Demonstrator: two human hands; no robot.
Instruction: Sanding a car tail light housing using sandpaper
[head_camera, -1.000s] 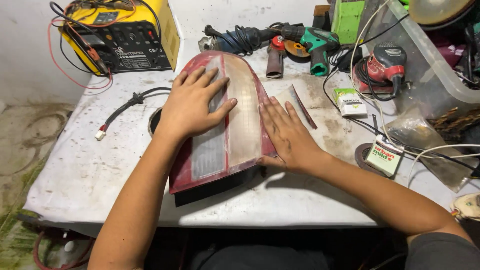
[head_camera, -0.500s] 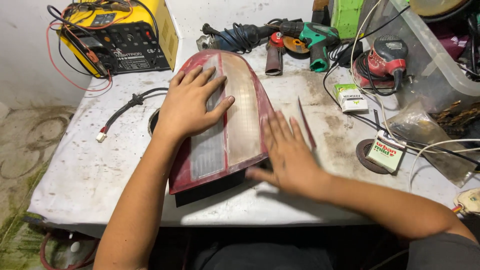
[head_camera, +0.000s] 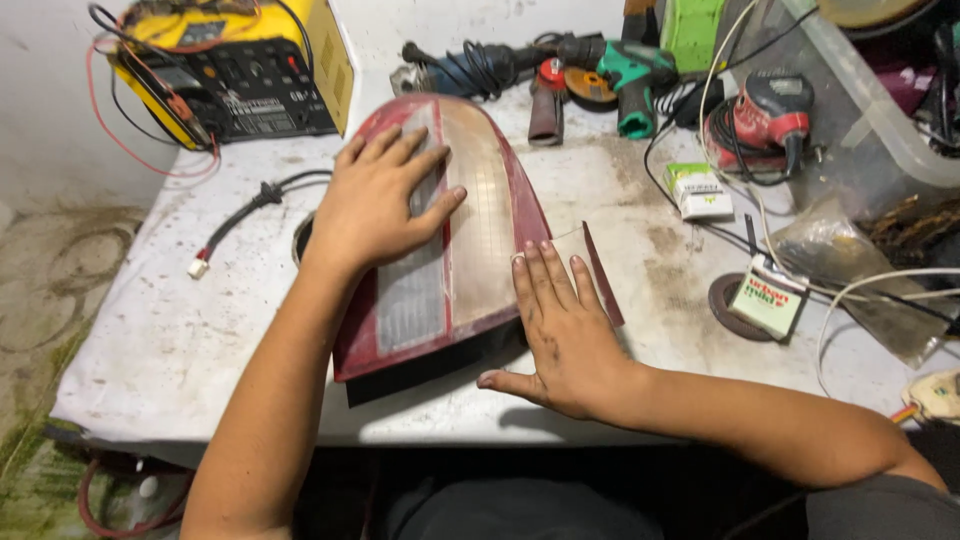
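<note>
Left hand (head_camera: 385, 205) is flat, fingers spread, pressing on top of the curved red-and-clear plastic tail light lens (head_camera: 450, 240) sitting mid-table on the stained white worktable (head_camera: 150, 340), nearer the front edge. Right hand (head_camera: 560, 330) lies open-palmed against the lens's right side, gripping nothing. A yellow battery charger (head_camera: 250, 70) sits in the back-left corner.

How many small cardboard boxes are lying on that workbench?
2. One small white-and-green box lies behind the right hand, near the red sander. The other box sits on a dark disc at the right. More may hide among the clutter.
</note>
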